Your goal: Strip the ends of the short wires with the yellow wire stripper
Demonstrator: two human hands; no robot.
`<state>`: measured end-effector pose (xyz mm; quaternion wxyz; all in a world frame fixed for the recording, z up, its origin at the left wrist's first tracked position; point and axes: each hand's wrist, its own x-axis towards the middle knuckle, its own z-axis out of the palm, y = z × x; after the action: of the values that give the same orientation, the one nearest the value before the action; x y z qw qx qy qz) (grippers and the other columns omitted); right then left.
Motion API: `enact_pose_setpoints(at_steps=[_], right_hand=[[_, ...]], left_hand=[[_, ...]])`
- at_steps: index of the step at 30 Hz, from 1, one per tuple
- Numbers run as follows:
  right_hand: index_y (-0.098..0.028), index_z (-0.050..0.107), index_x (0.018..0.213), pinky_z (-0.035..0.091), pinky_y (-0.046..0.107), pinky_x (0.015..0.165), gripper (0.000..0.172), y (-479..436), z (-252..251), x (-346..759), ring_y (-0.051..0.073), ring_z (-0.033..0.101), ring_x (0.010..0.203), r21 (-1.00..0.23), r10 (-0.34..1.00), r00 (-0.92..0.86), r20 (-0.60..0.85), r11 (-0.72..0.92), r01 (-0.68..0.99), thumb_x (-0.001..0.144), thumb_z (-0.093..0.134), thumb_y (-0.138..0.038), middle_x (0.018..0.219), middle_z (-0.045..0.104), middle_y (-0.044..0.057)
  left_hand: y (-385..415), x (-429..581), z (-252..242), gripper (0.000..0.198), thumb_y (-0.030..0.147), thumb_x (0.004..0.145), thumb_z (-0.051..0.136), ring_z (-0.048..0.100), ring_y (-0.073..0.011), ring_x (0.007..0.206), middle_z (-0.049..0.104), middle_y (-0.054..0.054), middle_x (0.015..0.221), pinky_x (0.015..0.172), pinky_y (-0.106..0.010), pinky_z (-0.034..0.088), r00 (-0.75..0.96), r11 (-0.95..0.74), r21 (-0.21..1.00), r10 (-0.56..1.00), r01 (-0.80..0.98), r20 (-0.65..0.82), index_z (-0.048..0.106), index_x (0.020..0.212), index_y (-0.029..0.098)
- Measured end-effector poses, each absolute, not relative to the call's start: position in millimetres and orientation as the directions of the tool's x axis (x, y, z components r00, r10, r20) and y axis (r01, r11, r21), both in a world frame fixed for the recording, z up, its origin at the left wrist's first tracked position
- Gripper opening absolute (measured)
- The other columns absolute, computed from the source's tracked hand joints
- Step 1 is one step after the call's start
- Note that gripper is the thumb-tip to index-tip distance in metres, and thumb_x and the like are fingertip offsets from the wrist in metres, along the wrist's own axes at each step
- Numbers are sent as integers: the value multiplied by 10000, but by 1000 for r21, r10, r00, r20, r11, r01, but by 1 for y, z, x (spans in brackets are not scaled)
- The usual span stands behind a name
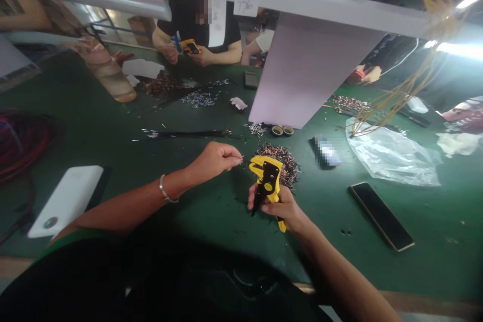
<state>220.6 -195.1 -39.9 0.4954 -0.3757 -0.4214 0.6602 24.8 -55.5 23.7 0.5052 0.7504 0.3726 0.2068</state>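
My right hand (281, 207) grips the handles of a yellow and black wire stripper (267, 179), held upright over the green table (196, 211). My left hand (217, 158) is closed in a pinch on a short thin wire piece (241, 159), its tip just left of the stripper's jaws. A pile of small cut wire pieces (285, 158) lies right behind the stripper.
A phone (381, 215) lies to the right, a white power bank (66, 200) to the left. A clear plastic bag (392, 153), two tape rolls (282, 131), a black wire bundle (188, 134) and a white post (302, 70) stand farther back. Across the table a person holds another stripper (189, 47).
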Motion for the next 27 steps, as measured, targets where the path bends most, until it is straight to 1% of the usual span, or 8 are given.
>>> enact_pose_setpoints(at_steps=[4, 8, 15, 23, 27], right_hand=[[-164, 683, 1066, 542, 391, 803, 396, -194, -44, 222, 205, 683, 799, -931, 964, -257, -64, -151, -333, 693, 794, -235, 901, 704, 57], [-157, 686, 1049, 547, 395, 784, 386, -194, -46, 222, 212, 679, 779, -930, 964, -255, -76, -160, -330, 687, 796, -230, 872, 696, 53], [-159, 688, 1031, 555, 393, 769, 349, -194, -47, 220, 202, 672, 754, -937, 963, -264, -61, -146, -317, 711, 792, -255, 847, 690, 47], [-157, 685, 1019, 553, 396, 775, 337, -194, -49, 219, 199, 663, 753, -940, 961, -269, -71, -154, -303, 723, 794, -278, 843, 685, 45], [-159, 686, 1000, 553, 388, 754, 328, -194, -46, 217, 195, 663, 736, -938, 963, -259, -78, -160, -309, 720, 803, -283, 831, 679, 44]], left_hand=[[-54, 25, 24, 177, 305, 756, 600, 432, -92, 542, 538, 14, 557, 563, -275, 351, 669, -219, 912, 739, 345, -76, 681, 734, 149], [-52, 25, 24, 175, 311, 753, 604, 431, -95, 549, 537, 13, 552, 581, -283, 359, 685, -221, 915, 725, 338, -77, 675, 712, 156], [-46, 24, 21, 202, 307, 740, 593, 492, -109, 581, 577, 3, 567, 604, -284, 384, 710, -259, 903, 701, 344, -69, 719, 768, 152], [-42, 24, 16, 190, 286, 732, 598, 498, -110, 575, 585, 2, 562, 589, -275, 382, 738, -272, 906, 672, 325, -63, 734, 775, 161], [-41, 24, 15, 197, 287, 720, 604, 505, -110, 571, 591, -1, 570, 584, -272, 383, 743, -268, 911, 666, 313, -59, 733, 779, 150]])
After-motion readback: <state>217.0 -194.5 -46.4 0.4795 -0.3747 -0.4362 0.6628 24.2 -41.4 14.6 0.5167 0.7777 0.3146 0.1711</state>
